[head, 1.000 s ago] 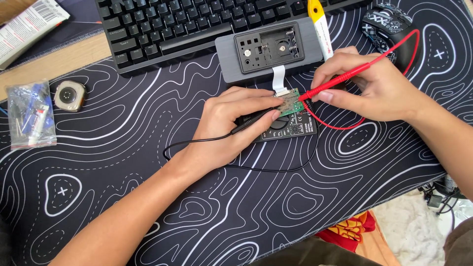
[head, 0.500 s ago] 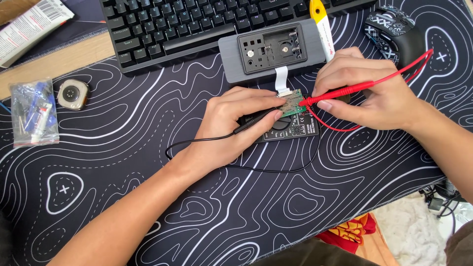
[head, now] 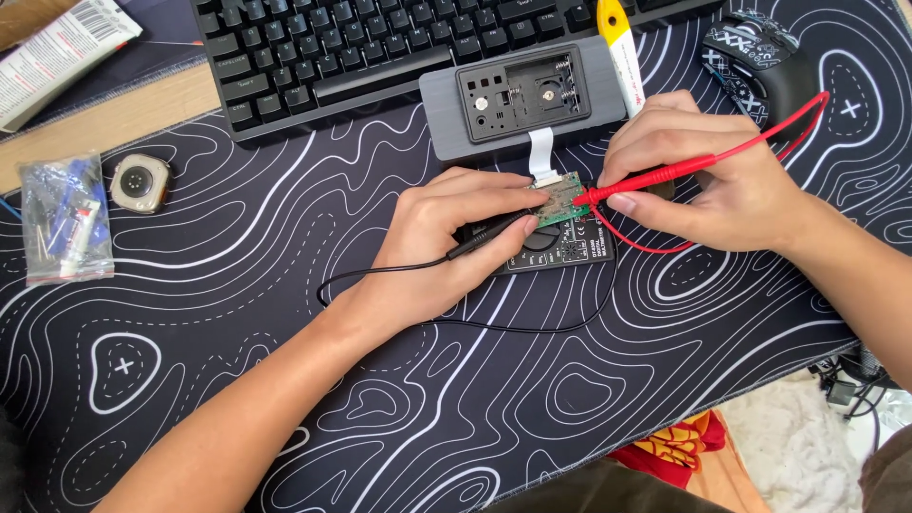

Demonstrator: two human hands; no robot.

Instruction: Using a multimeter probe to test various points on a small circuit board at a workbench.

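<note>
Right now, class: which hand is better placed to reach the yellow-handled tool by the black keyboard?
Probably the right hand: holding the red probe, it sits just below the yellow-handled tool. The left hand lies farther away.

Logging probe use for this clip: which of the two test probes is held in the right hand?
The red probe: the right hand pinches it, tip on the green board. The black probe lies under the left hand.

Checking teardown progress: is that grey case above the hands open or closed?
Open. The grey case lies with its inside showing, and a white ribbon cable runs out to the green circuit board.
</note>
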